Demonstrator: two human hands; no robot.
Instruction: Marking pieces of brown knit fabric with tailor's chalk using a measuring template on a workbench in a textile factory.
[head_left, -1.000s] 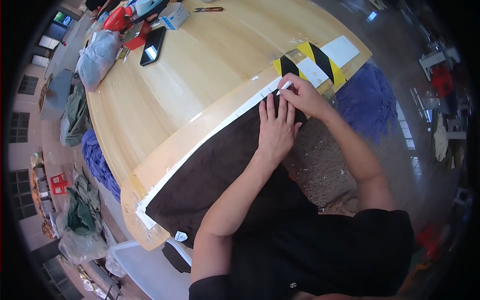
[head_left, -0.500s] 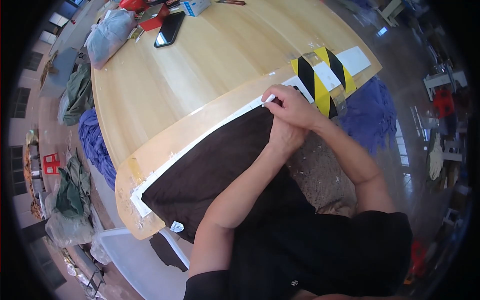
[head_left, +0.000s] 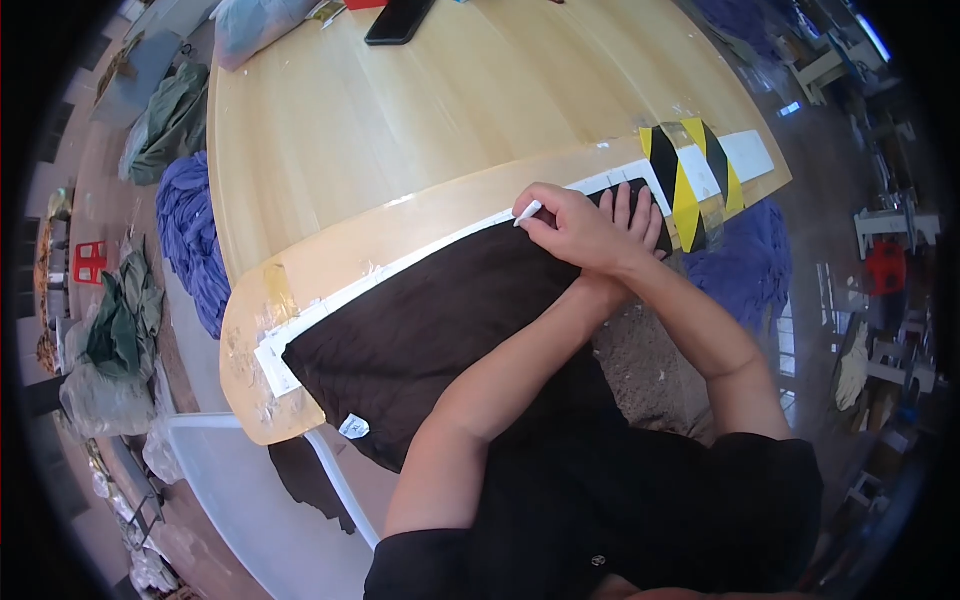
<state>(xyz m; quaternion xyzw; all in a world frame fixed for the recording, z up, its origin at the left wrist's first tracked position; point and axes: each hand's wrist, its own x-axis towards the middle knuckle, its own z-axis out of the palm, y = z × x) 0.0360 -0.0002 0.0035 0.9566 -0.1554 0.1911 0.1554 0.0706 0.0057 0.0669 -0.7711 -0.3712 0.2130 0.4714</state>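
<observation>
Your right hand [head_left: 578, 232] is pinched closed on a white pen-like stick [head_left: 529, 212], tip down at the upper edge of the dark brown cloth [head_left: 430, 330]; can't tell if it touches. Just right of that pinch, your left hand [head_left: 641, 215] grips nothing: fingers spread flat on the cloth's right end, left wrist crossed under your right. Reads as a hold-down, so the cloth won't slide near the stick. Cloth lies flat at the table [head_left: 430, 130] edge, mostly left of and below the pinch. White strip [head_left: 278, 372] runs from well left of the pinch along the cloth's upper edge and on past it; likely a straight reference for that edge. Right of both hands, black-and-yellow tape [head_left: 683, 195] crosses white material, presumably to fix it to the table. Containers, left to right: far left of the grip, clear plastic [head_left: 105, 400] with green cloth [head_left: 112, 325], inside or on top unclear. Below left, white tub [head_left: 215, 460], dark scrap [head_left: 308, 480] apparently in it. Up and left, pale plastic bag [head_left: 258, 25] on the table, cut off by the view; contents can't be made out.
</observation>
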